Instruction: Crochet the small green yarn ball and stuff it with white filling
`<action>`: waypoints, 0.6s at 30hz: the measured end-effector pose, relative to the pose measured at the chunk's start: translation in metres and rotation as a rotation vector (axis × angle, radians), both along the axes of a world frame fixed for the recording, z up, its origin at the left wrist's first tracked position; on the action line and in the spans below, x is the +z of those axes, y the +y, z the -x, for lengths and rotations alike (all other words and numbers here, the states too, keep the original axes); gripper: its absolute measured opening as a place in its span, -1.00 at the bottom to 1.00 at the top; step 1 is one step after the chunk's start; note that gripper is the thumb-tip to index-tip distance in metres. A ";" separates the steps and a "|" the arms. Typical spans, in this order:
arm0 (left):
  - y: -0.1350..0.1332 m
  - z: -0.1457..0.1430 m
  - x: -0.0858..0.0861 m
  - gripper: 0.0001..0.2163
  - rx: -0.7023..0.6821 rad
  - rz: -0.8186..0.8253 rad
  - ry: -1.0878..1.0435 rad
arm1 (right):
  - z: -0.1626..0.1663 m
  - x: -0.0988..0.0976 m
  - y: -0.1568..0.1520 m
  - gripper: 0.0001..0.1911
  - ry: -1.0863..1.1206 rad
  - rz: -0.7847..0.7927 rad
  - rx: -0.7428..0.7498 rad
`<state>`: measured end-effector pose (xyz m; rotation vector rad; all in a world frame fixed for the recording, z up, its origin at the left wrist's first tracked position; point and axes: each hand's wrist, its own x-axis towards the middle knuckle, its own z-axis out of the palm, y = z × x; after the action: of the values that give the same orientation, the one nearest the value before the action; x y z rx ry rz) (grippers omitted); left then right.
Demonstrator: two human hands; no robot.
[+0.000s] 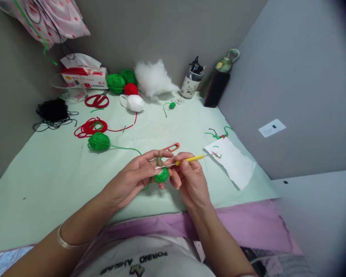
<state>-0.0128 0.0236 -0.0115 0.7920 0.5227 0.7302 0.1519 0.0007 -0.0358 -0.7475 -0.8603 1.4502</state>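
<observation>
My left hand [140, 168] pinches a small round green crochet piece [161, 176] near the front of the table. Green yarn loops over the raised left forefinger and runs back to a green yarn ball [99, 141] on the left. Between thumb and fingers, my right hand [192, 173] grips a crochet hook [189, 160] by its yellow handle. The hook's metal tip points left and meets the top edge of the green piece. Just behind the fingers lies an orange stitch marker [171, 147], partly covered by my left hand.
Along the back stand a tissue box [85, 78], yarn balls, white stuffing [155, 79], a pen jar [192, 84] and a bottle [217, 82]. Red scissors [97, 101], black yarn [52, 110] and red yarn [90, 127] lie left. Torn white paper [233, 163] with yarn scraps lies right.
</observation>
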 end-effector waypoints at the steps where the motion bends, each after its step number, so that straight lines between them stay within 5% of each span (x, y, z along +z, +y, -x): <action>1: 0.000 0.000 0.000 -0.68 -0.005 0.001 0.003 | -0.001 0.000 0.000 -0.68 -0.011 0.001 0.010; 9: -0.002 -0.001 0.005 -0.68 -0.013 0.023 0.043 | -0.010 0.005 -0.001 -0.72 -0.029 -0.047 0.043; 14: -0.006 -0.001 0.004 -0.84 0.152 0.009 0.093 | -0.009 0.009 0.001 -0.74 -0.021 -0.056 -0.061; 18: -0.009 0.000 0.001 -0.72 0.307 -0.119 0.110 | -0.006 0.010 0.000 -0.78 0.024 -0.063 -0.115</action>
<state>-0.0126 0.0151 -0.0108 0.8765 0.7153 1.0120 0.1575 0.0006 -0.0256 -0.7195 -0.8280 1.3218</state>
